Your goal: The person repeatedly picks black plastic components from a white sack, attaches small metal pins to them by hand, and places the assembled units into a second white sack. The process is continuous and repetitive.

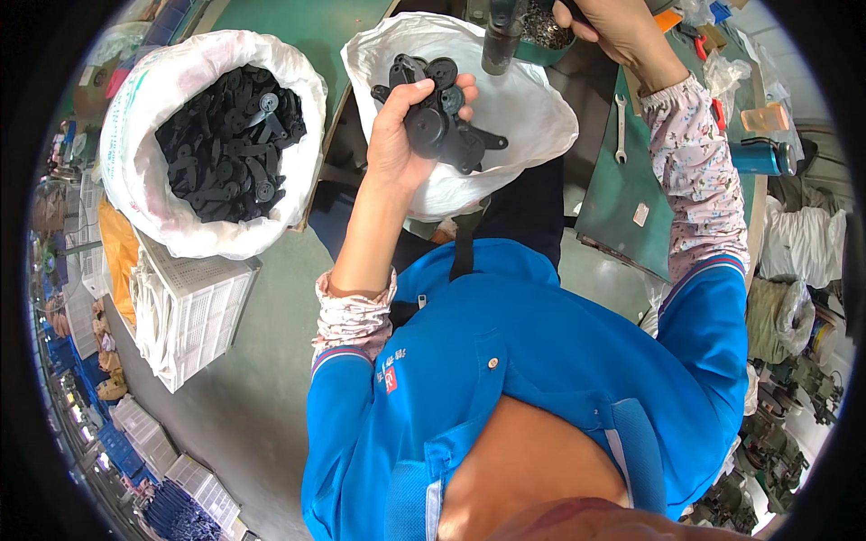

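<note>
My left hand (397, 149) is closed around a clump of several black plastic parts (428, 132), some round-ended with flat arms. It holds them over the mouth of a white sack (532, 135) in front of me. At the top edge, my right hand (618, 34) has its fingers bent around something dark, mostly cut off by the frame. Beside those fingers sits a green container (541, 54) of small metal pieces. A dark upright cylinder (502, 41) stands between that container and the sack.
To the left, a white sack (126, 171) is filled with black parts (225, 149). A white plastic crate (212, 307) is below it. On the green table (613, 207) at right lie a wrench (621, 129), a blue bottle (758, 158) and an orange-lidded box (764, 118).
</note>
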`<state>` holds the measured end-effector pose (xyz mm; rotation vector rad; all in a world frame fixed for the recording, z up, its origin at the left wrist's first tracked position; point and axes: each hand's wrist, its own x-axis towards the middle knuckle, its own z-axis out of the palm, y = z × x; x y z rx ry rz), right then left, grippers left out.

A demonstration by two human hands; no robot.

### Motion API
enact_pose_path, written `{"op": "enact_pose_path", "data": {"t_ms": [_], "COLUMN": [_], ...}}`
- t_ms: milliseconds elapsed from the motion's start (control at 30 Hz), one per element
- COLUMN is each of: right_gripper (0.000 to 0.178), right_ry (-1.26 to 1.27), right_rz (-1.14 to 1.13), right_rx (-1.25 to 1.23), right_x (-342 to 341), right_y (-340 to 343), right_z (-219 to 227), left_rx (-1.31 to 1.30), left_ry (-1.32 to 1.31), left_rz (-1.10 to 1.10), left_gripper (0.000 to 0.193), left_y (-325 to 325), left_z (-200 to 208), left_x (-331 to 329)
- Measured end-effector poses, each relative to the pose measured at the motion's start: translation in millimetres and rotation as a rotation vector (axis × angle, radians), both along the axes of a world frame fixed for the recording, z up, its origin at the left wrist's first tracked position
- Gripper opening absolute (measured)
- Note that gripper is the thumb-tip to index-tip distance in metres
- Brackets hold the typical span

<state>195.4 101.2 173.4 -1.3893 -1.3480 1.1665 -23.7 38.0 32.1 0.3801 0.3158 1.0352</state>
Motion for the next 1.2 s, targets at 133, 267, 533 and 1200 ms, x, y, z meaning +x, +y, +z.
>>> {"op": "enact_pose_path", "data": {"t_ms": [133,267,533,1200], "right_gripper": [0.020,0.021,0.037,0.036], "right_ry": [-0.049,0.114,-0.181,0.517], "right_rz": [0.017,0.131,0.234,0.183], "right_rx": [0.002,-0.039,0.149,-0.155], "right_x": [-1.0,5.1,-8.2,-36.7], "right_y": [6.8,5.7,-76.3,-132.0], "right_z": [-6.4,-33.8,-109.0,-134.7], "left_rx": [-0.019,-0.017,-0.090,0.057], "left_ry": [-0.064,-0.056,0.008,0.065], "left_rz": [-0.010,0.038,0.183,0.392], "left_gripper": [0.040,0.035,0.036,0.031], "left_y": [3.9,3.6,3.3,5.3], "left_z": [-3.1,-10.3,-10.7,-10.7], "left_x": [6.8,2.5,6.9,5.7]}}
